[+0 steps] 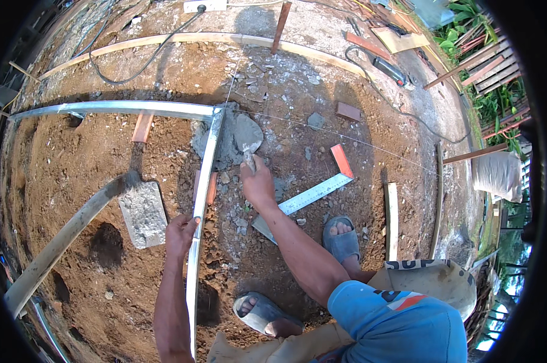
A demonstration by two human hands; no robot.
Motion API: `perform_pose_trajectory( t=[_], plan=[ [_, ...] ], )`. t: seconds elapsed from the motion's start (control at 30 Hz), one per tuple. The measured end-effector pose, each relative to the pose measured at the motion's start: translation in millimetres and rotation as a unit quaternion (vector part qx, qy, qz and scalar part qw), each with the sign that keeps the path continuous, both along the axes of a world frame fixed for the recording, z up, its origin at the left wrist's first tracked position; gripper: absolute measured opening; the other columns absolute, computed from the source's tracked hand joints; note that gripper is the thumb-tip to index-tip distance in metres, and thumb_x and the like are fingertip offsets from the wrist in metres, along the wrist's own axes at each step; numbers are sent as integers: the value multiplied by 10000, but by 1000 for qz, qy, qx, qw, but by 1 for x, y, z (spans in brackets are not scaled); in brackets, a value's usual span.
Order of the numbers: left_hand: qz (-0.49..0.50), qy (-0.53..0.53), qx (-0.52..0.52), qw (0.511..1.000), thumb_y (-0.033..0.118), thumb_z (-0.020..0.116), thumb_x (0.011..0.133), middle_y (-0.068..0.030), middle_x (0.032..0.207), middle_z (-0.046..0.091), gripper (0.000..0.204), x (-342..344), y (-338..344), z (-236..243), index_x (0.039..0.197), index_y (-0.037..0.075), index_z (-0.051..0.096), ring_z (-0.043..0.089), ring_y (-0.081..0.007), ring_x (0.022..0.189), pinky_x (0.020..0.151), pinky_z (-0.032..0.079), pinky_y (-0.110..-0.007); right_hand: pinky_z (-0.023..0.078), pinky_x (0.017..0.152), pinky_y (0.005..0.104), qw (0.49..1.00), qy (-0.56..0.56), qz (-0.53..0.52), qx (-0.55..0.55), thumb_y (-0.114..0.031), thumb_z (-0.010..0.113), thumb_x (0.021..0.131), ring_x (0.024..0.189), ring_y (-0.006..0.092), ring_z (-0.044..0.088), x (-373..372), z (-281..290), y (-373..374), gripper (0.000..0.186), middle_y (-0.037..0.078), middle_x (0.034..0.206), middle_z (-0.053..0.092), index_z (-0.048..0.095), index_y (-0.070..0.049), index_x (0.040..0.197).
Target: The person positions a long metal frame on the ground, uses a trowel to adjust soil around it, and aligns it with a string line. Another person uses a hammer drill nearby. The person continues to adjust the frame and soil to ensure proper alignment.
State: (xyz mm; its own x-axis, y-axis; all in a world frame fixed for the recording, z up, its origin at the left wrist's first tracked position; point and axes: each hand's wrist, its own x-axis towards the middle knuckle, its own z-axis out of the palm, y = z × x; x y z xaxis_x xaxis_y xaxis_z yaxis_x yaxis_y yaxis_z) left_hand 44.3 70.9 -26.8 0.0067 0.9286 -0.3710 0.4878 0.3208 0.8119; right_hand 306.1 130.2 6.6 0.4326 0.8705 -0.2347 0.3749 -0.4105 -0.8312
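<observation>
My right hand (256, 181) grips a trowel (248, 156) in wet grey mortar (237, 130) at the corner of a metal frame. My left hand (182, 232) is closed on the frame's long metal bar (205, 169); its other bar (128, 107) runs off leftward, over a short orange piece (142, 127). A thin string crosses near the corner. Right of the mortar, a steel square (313, 193) with a red handle lies on the soil. A cement-coated hoe blade (143, 215) on a long handle (62, 245) lies left of my left hand.
Dirt holes (106, 244) pit the soil. A brick (348, 111), boards (391, 218), stakes (281, 27) and a long timber (140, 42) surround the work. A black power tool (388, 71) with cables lies at back right, near a white sack (496, 175). My sandalled feet are below.
</observation>
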Motion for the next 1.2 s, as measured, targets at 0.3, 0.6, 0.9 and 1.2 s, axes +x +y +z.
perform_pose_trajectory(
  t=[0.3,0.6,0.9,1.2],
  plan=[
    [2,-2,-27,1000,315,751,929,-116,850,740,333,-3,-2,-5,1058,7,759,649,-169,722,654,507,-324,500,659,344,983,129,-112,73,-176,621,964,726,183,616,-45,-4,-44,454,84,880,624,506,-1,1367],
    [1,0,-34,999,330,755,927,-93,787,714,355,-1,0,4,1026,-11,751,623,-147,695,629,489,-320,492,964,453,986,126,-112,-16,-220,587,942,1098,417,661,-50,-11,-17,508,246,1158,695,510,-26,1405],
    [14,-7,-36,999,341,775,898,-102,815,724,374,-2,-2,-2,1037,-6,751,651,-173,725,670,508,-329,353,385,293,957,279,-83,-11,-181,639,981,482,97,465,-34,-32,-14,351,-7,726,521,568,-63,1304],
    [23,26,3,999,336,739,932,-97,871,731,355,-10,-8,0,1037,-2,755,657,-176,766,685,512,-336,402,398,306,880,458,-123,-10,-165,582,1019,494,116,481,-48,27,-24,131,-1,749,499,519,-73,1089]
  ],
)
